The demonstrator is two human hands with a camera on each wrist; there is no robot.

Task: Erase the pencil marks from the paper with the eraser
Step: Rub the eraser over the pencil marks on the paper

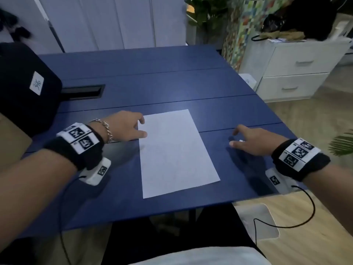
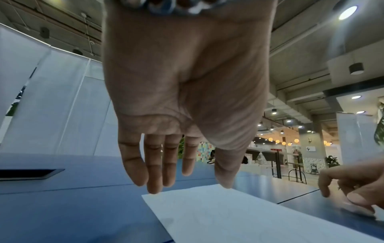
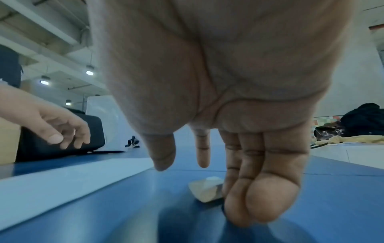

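A white sheet of paper (image 1: 175, 152) lies in the middle of the blue table (image 1: 152, 77); its pencil marks are too faint to make out. My left hand (image 1: 140, 127) rests with straight fingers on the sheet's far left edge, its thumb touching the paper (image 2: 228, 213) in the left wrist view. A small white eraser (image 3: 207, 189) lies on the table to the right of the sheet. My right hand (image 1: 234, 137) hovers over the eraser (image 1: 241, 140) with fingers spread and relaxed, holding nothing. The hand hides most of the eraser from above.
A black bag (image 1: 24, 88) stands at the table's left, next to a dark cable slot (image 1: 84, 91). A white drawer cabinet (image 1: 292, 73) stands beyond the right edge. The table's front edge runs just below the sheet, with a white chair seat (image 1: 257, 222) under it.
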